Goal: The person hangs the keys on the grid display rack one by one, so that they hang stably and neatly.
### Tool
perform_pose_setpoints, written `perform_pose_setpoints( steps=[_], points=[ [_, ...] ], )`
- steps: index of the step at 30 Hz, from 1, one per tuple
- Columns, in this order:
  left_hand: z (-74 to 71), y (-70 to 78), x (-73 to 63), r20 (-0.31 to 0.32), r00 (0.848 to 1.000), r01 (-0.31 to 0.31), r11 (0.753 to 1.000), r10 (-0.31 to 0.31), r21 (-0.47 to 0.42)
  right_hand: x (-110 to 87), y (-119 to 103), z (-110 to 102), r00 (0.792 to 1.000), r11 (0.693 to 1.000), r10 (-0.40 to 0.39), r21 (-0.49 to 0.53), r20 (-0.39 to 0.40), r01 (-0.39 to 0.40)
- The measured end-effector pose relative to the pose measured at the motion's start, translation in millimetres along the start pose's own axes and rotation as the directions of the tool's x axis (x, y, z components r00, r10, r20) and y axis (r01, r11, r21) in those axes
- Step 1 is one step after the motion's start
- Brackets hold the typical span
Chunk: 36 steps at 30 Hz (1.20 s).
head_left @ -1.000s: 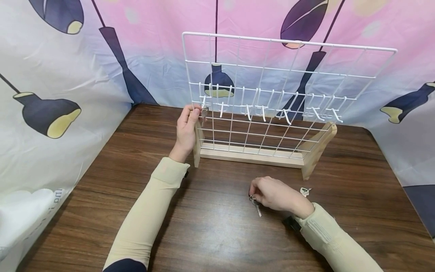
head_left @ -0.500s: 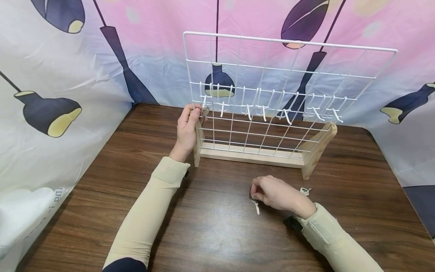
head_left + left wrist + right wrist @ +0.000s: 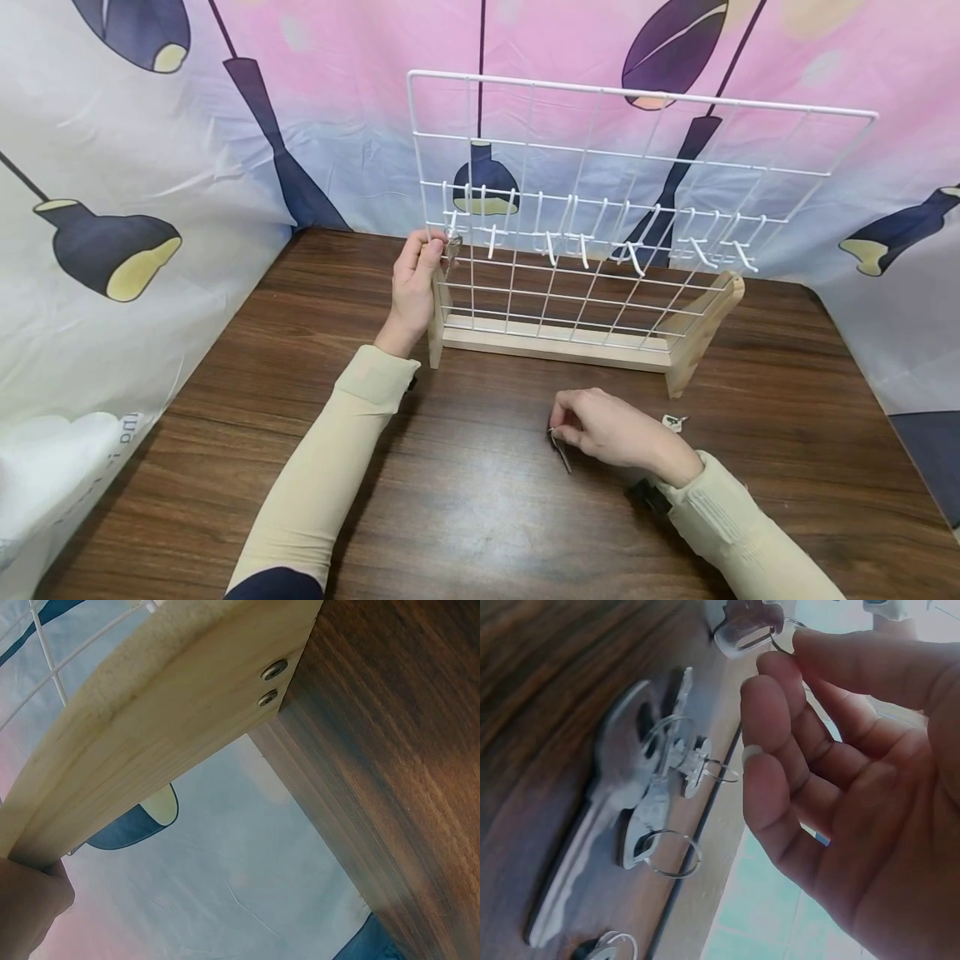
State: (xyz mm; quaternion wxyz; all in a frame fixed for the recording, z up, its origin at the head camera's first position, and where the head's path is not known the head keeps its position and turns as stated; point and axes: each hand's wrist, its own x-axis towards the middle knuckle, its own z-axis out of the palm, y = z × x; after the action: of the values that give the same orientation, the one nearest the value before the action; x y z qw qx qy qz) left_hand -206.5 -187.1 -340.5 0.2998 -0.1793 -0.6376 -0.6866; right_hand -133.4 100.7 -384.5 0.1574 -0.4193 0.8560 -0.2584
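Note:
My left hand (image 3: 412, 279) grips the upper end of the left wooden side post (image 3: 150, 727) of a white wire grid rack (image 3: 637, 87). In the left wrist view only part of that hand shows, at the lower left. A key (image 3: 453, 250) hangs from the leftmost hook, beside the left fingertips. Over the table in front of the rack, my right hand (image 3: 603, 429) pinches the ring (image 3: 784, 639) of a silver key (image 3: 561, 454) between thumb and fingers. The key dangles, seen nearly edge-on in the head view. Behind the right wrist lies another key (image 3: 672, 423).
Several white hooks (image 3: 637, 260) run in a row across the grid. A wooden base bar (image 3: 555, 346) joins the two side posts. Several keys with rings, among them a large key (image 3: 592, 810), lie on the brown table (image 3: 465, 500). A white packet (image 3: 67, 475) is at the left.
The key in my right hand has turned from showing its flat side to nearly edge-on. My right hand has hardly moved, and my left hand stays on the rack.

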Motion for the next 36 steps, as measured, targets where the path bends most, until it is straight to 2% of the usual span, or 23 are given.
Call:
perform_pose_setpoints(
  steps=[11, 18, 24, 30, 36],
  points=[
    [0.9, 1.5, -1.4, 0.011, 1.000, 0.009, 1.000, -0.010, 0.014, 1.1, -3.0, -1.2, 0.998, 0.999, -0.035, 0.032, -0.053, 0.037],
    [1.0, 1.0, -1.3, 0.013, 1.000, 0.008, 1.000, -0.008, 0.013, 3.1, -4.7, -3.1, 0.992, 0.989, -0.050, 0.130, -0.114, 0.064],
    [0.5, 0.9, -1.2, 0.016, 1.000, 0.009, 1.000, -0.009, 0.015, 6.5, -13.1, -7.4, 0.983, 0.973, 0.000, 0.226, -0.184, 0.042],
    [-0.4, 2.4, -0.7, 0.016, 1.000, 0.004, 1.000, -0.004, 0.006, 17.3, -28.4, -13.8, 0.951, 0.952, 0.047, 0.301, -0.307, 0.050],
    [-0.8, 2.3, -0.9, 0.013, 1.000, 0.011, 1.000, -0.011, 0.009, 34.9, -47.6, -21.1, 0.895, 0.921, 0.096, 0.381, -0.436, 0.087]
  ],
)
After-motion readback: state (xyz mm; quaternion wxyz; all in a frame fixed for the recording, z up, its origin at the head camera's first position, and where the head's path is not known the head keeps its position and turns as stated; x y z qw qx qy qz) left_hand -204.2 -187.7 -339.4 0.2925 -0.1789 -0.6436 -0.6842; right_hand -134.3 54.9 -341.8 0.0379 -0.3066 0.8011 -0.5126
